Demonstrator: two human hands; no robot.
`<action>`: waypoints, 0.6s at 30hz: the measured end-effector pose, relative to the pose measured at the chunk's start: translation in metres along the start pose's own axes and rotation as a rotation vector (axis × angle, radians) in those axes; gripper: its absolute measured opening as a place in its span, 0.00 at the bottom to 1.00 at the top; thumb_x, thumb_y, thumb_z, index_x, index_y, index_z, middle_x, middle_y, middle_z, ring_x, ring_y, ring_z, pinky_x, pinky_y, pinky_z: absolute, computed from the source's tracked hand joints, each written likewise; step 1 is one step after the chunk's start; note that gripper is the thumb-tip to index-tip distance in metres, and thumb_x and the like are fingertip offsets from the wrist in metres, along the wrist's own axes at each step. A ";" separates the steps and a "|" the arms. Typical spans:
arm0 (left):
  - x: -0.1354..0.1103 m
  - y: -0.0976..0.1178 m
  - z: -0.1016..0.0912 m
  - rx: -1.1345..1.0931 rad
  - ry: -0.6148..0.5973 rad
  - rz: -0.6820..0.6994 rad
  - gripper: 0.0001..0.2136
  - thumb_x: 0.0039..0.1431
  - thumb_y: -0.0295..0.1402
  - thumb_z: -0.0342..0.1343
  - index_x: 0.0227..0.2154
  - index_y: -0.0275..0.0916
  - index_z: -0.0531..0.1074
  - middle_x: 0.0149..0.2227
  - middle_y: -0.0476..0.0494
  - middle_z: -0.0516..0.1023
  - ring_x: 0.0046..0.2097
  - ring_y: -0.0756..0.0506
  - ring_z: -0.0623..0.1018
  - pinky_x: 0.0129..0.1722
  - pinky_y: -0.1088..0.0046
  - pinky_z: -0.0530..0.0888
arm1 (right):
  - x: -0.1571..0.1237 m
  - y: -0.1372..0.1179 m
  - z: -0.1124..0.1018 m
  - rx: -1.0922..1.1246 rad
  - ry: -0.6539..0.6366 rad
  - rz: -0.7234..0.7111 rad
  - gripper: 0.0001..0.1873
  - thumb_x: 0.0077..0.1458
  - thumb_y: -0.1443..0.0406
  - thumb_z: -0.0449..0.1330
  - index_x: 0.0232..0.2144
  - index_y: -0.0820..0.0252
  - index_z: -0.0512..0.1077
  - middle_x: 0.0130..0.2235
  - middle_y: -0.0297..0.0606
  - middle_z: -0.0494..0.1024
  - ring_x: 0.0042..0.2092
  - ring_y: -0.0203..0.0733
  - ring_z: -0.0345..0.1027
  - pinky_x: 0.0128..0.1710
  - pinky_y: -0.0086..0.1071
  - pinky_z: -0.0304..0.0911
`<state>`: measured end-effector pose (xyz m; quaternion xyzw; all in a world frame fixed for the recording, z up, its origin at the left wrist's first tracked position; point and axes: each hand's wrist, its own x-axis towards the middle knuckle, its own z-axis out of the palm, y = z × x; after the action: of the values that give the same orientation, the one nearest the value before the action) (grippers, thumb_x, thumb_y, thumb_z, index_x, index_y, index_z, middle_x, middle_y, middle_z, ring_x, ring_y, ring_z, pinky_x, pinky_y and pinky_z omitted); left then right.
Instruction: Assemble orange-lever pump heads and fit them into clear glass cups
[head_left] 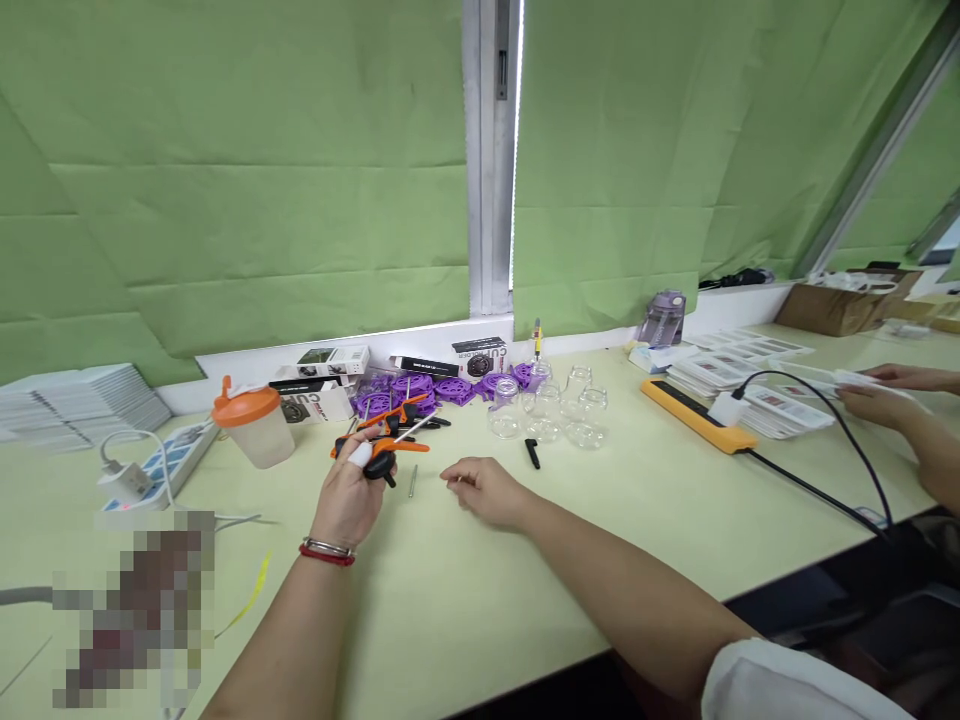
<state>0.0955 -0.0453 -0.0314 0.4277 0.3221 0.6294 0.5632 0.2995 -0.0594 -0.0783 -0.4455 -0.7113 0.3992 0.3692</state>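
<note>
My left hand (351,492) is closed around a small orange and black drone-like toy (382,452), held just above the pale green table (465,590). A white bandage wraps one finger. My right hand (486,488) rests on the table to the right of the toy, fingers curled, pinching something tiny I cannot make out. A thin metal pin (412,481) lies on the table between the two hands. A small black part (532,453) lies further right.
Purple plastic parts (420,388) and small boxes (330,362) lie behind the toy. Several clear glass cups (555,410) stand at centre. An orange-lidded cup (251,420), a power strip (169,455), an orange bar (697,415) with a black cable, and another person's hands (885,395) are around.
</note>
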 end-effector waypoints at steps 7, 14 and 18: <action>0.011 -0.005 -0.015 -0.021 0.073 0.060 0.10 0.52 0.35 0.56 0.37 0.38 0.70 0.34 0.45 0.71 0.28 0.51 0.70 0.29 0.71 0.69 | 0.021 -0.027 0.042 -0.998 -0.161 -0.459 0.14 0.57 0.74 0.50 0.42 0.63 0.72 0.41 0.46 0.77 0.43 0.46 0.68 0.38 0.36 0.62; 0.011 -0.006 -0.014 -0.026 0.084 0.061 0.11 0.52 0.36 0.57 0.37 0.38 0.69 0.35 0.45 0.71 0.30 0.51 0.70 0.30 0.72 0.69 | 0.040 -0.042 0.057 -1.275 -0.400 -0.669 0.07 0.52 0.75 0.55 0.27 0.66 0.73 0.31 0.46 0.78 0.34 0.46 0.70 0.31 0.36 0.59; 0.008 -0.006 -0.012 -0.009 0.069 0.029 0.11 0.52 0.36 0.57 0.38 0.39 0.69 0.33 0.47 0.71 0.29 0.51 0.70 0.30 0.72 0.68 | 0.031 -0.044 0.054 -1.297 -0.419 -0.773 0.07 0.54 0.73 0.54 0.29 0.65 0.72 0.32 0.45 0.77 0.34 0.45 0.70 0.31 0.35 0.59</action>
<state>0.0876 -0.0353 -0.0400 0.4079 0.3322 0.6534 0.5443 0.2263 -0.0557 -0.0559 -0.2085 -0.9618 -0.1771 0.0061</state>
